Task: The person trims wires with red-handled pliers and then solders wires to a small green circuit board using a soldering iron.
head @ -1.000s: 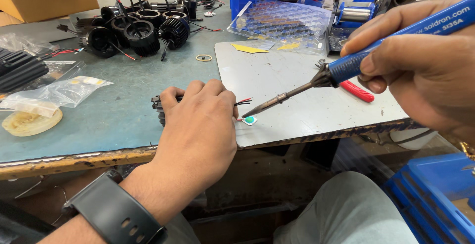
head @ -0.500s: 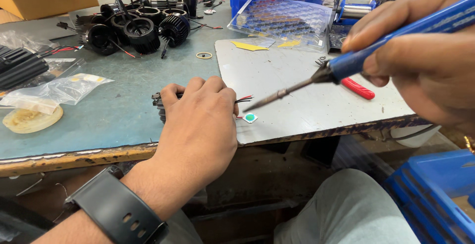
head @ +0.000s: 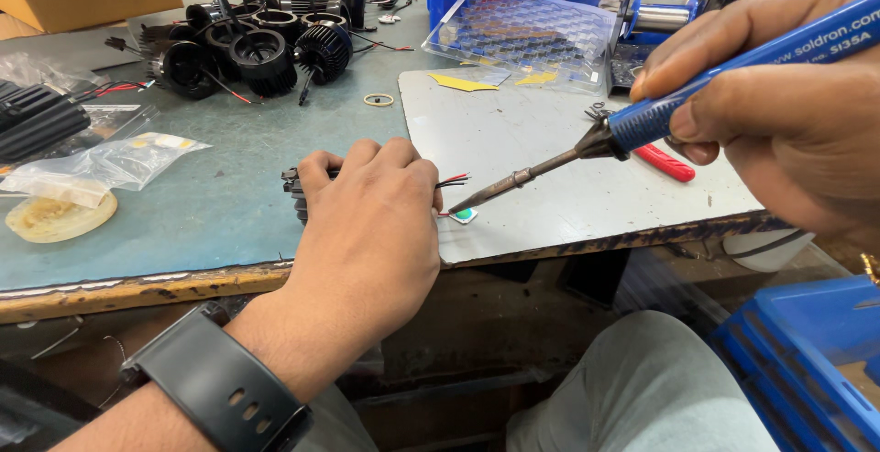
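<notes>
Behind left hand gripping black part: heatsinks, bags; right hand clamps soldering iron.

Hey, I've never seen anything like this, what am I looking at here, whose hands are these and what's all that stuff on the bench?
There is no machine here. The one picture comes from a camera worn on a person's head, looking down at their own two hands at a workbench.

The right hand holds a soldering iron with a blue handle. Its metal tip points down at a small square chip lying on a grey metal sheet.

The left hand, with a black watch on the wrist, presses down on a small black finned part. Thin red and black wires run out from under the fingers towards the chip.

Also on the green benchtop: a cluster of round black finned housings, clear plastic bags, a clear tray and a red-handled tool.
</notes>
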